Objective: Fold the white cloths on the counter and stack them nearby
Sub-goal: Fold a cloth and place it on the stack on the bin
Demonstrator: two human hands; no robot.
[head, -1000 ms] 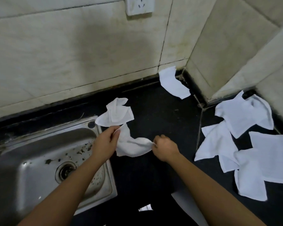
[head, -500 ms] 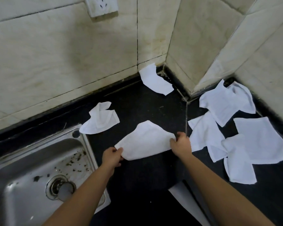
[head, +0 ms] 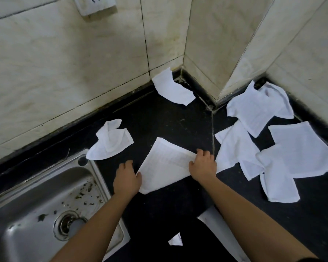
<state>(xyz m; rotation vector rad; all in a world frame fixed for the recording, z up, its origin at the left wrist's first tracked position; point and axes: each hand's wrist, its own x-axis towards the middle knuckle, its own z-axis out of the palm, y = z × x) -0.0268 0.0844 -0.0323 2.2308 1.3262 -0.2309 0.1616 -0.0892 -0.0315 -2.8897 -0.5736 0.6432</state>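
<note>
Head view: two hands hold a white cloth (head: 165,165) flat on the black counter (head: 159,120), beside the sink (head: 36,195).
The left hand (head: 127,178) grips the cloth's left edge, thumb on top and fingers curled; the right hand (head: 203,167) pinches its right corner with curled fingers. Beyond, a crumpled cloth (head: 110,142) lies at the sink's corner, and a loose heap of cloths (head: 273,148) overlaps at right. Farthest, one cloth (head: 172,89) rests against the wall corner.
</note>
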